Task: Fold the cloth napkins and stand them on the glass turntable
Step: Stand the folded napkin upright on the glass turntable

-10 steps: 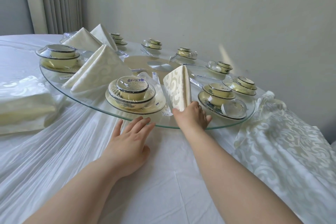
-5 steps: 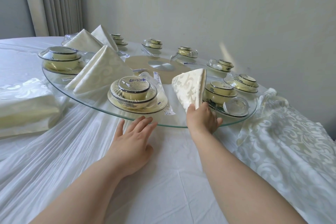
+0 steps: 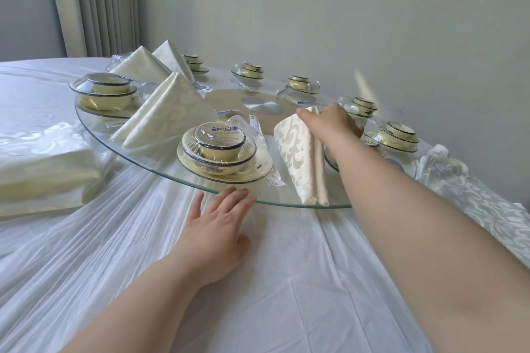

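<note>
A round table (image 3: 86,266) draped in a white, creased cloth fills the lower view, and on it sits the glass turntable (image 3: 160,172), its near rim curving across the middle. To the left of it lies a stack of flat cream cloths (image 3: 43,175); to the right a heap of patterned white fabric (image 3: 473,200) is bunched against the rim. Three folded napkins stand as tents on the left part of the glass: the nearest tent (image 3: 169,114) is in front, with two further tents (image 3: 140,66) behind it, close together. A fourth napkin (image 3: 298,157), folded narrow with a scroll pattern, stands on its lower end right at the near rim, leaning slightly. Plastic-wrapped dish sets ring the glass: the nearest dish set (image 3: 218,149) is just left of this napkin, and another dish set (image 3: 398,137) sits to its right beyond the arm, while one more between them is largely hidden by the right forearm. The right hand (image 3: 332,123) reaches over that hidden set and grips the napkin's top end, fingers curled round it. The left hand (image 3: 218,226) lies flat on the tablecloth with fingers straight and relaxed, holding nothing, its fingertips (image 3: 243,193) at the edge of the glass. A long clear packet (image 3: 258,137) lies on the glass between the nearest dish set and the held napkin. A metal hub (image 3: 261,106) marks the turntable's centre.
</note>
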Demonstrator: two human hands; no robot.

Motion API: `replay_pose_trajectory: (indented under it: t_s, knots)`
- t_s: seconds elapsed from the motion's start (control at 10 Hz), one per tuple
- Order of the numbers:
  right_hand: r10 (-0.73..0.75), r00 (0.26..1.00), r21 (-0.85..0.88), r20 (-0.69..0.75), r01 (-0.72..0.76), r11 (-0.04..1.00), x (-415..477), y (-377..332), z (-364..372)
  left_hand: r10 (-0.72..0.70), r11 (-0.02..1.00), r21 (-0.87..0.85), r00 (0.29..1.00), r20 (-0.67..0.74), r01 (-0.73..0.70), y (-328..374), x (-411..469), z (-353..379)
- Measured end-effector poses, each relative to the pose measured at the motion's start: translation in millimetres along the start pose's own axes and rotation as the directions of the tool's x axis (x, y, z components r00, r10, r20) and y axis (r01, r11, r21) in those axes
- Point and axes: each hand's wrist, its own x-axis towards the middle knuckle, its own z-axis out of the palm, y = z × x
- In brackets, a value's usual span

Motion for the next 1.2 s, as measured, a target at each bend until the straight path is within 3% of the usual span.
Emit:
replay_pose_trajectory:
  t_s: [0.1, 0.4, 0.9, 1.0, 1.2]
  knots:
    - [-0.013, 0.998, -0.072, 0.068, 0.018, 0.997, 7.8, -12.1, -7.4, 0.000, 1.000, -0.001, 1.000, -0.004, 0.000, 0.0, 0.4, 0.1]
    - [-0.064, 0.995, -0.134, -0.077, 0.053, 0.990, 22.8, -11.0, -0.8, 0.015, 1.000, 0.004, 1.000, -0.026, -0.015, -2.0, 1.6, 3.5]
    - [-0.040, 0.998, -0.122, -0.039, 0.035, 0.992, 24.5, 1.9, -3.4, -0.001, 1.000, 0.001, 1.000, 0.001, 0.001, -0.4, 0.9, 1.4]
    - [-0.019, 0.999, -0.088, -0.046, 0.015, 0.996, 19.0, 1.2, -4.3, -0.002, 1.000, -0.001, 1.000, -0.001, 0.002, -1.5, 1.5, 2.5]
    - [0.031, 0.997, 0.093, 0.074, -0.037, 0.995, 0.9, 15.3, 0.1, 0.003, 1.000, 0.007, 1.000, -0.023, -0.003, -1.1, 2.5, 3.8]
